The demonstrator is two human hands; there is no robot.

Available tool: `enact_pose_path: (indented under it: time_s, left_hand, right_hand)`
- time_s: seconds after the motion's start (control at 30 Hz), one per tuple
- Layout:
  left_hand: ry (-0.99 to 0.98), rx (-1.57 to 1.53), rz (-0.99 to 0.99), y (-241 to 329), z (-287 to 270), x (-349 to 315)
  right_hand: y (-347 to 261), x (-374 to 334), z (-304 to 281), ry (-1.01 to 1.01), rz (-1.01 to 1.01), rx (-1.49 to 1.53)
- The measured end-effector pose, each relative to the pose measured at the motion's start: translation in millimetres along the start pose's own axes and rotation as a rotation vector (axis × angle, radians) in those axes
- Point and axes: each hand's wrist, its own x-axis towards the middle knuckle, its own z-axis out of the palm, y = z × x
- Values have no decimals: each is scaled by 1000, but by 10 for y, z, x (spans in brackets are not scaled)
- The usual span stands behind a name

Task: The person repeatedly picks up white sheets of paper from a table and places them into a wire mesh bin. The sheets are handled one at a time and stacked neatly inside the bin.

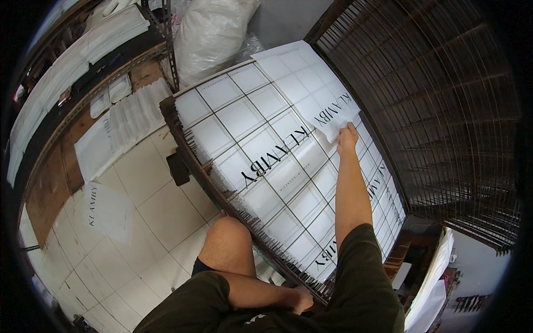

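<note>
Closest to the camera is the person's dark green top [363, 272], filling the bottom of the frame. Biggest thing past that is a flat wire rack [200, 175] running through the middle, covered in white printed sheets [222, 130] with grid lines across them. More dark wire racks [455, 100] stand tilted up on the right side. Pale tiled floor [150, 194] at left, and a bulging clear plastic sack [214, 36] up top, left of centre. The main piece, a translucent printed sheet [302, 80], is upper centre on the rack, and the right hand [348, 136] has its lower corner pinched in the fingers. Left hand [301, 299] is bottom centre by the rack's near edge, can't tell if it's open or closed
</note>
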Motion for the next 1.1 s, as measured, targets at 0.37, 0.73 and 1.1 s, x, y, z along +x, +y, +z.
enact_pose_path:
  time_s: [0.37, 0.73, 1.1]
  left_hand:
    - [3, 15, -12, -32, 45, 74]
    - [-20, 16, -27, -3, -8, 23]
    - [27, 24, 56, -150, 189, 167]
  right_hand:
    - [270, 278, -129, 29, -50, -45]
    - [78, 24, -25, 35, -62, -100]
    - [-307, -1206, -660, -49, -574, -550]
